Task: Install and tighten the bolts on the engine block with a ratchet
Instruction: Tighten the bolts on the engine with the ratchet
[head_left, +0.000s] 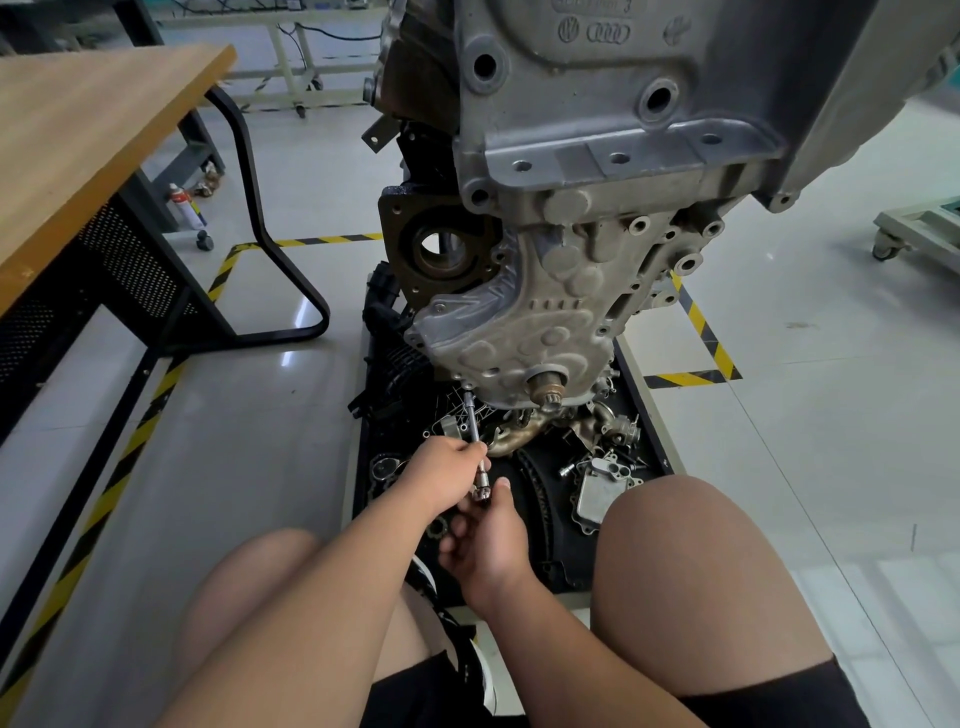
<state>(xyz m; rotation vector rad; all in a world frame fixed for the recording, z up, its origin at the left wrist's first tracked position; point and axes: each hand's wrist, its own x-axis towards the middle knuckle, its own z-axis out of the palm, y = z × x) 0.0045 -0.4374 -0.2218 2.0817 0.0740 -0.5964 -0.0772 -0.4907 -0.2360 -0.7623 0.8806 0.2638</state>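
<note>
Grey cast-aluminium engine block (519, 322) rises at twelve o'clock; my left hand (449, 460) pinches the slim chrome ratchet with extension bar (471, 415) seated at its seven-o'clock corner, my right hand (488, 545) curls round the drive end, so I judge tightening underway, needing a square, steady swing next.

Black tray (638, 406) on tiled floor (831, 441), engine block (545, 322) standing at its far end. Near end: loose parts (566, 470) (rusty manifold (519, 435), grey housing (597, 491)).
</note>
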